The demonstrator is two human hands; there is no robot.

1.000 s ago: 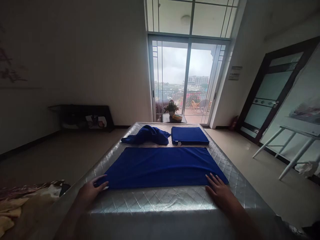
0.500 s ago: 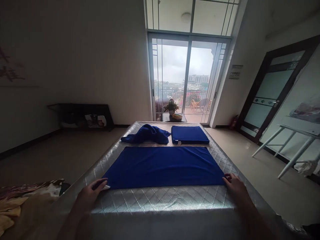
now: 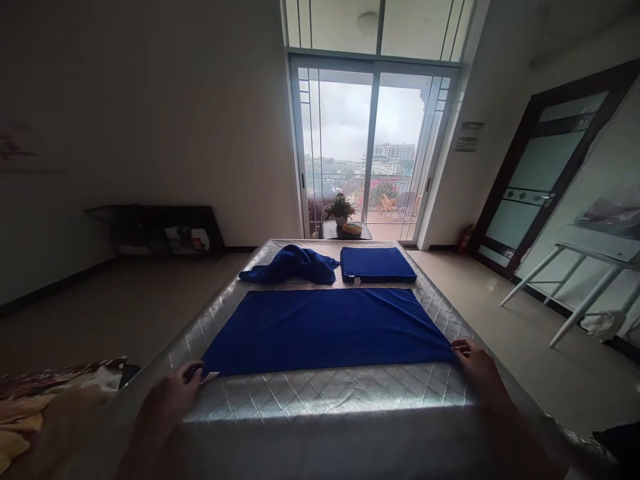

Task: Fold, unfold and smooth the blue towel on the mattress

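A blue cloth (image 3: 330, 330) lies spread flat on a silvery quilted mattress (image 3: 350, 397), with faint creases toward its right side. My left hand (image 3: 183, 387) pinches its near left corner, beside a small white tag (image 3: 212, 376). At the near right corner, my right hand (image 3: 473, 360) grips the fabric between thumb and fingers. Beyond the spread cloth, a crumpled blue cloth (image 3: 295, 265) sits at the left, and a neat stack of folded blue cloths (image 3: 377, 264) sits at the right with a white label at its near edge.
Past the mattress's far end, a small dark table (image 3: 327, 231) holds a potted plant (image 3: 341, 208) before sliding glass doors (image 3: 370, 147). A grey-legged stand (image 3: 583, 293) is on the right. Rumpled fabrics (image 3: 30, 413) lie at the near left. A dark low bench (image 3: 160, 230) stands along the wall.
Both hands have moved slightly outward, drawing the near corners of the spread cloth apart. Creases now run toward its right corner. The view has shifted a little.
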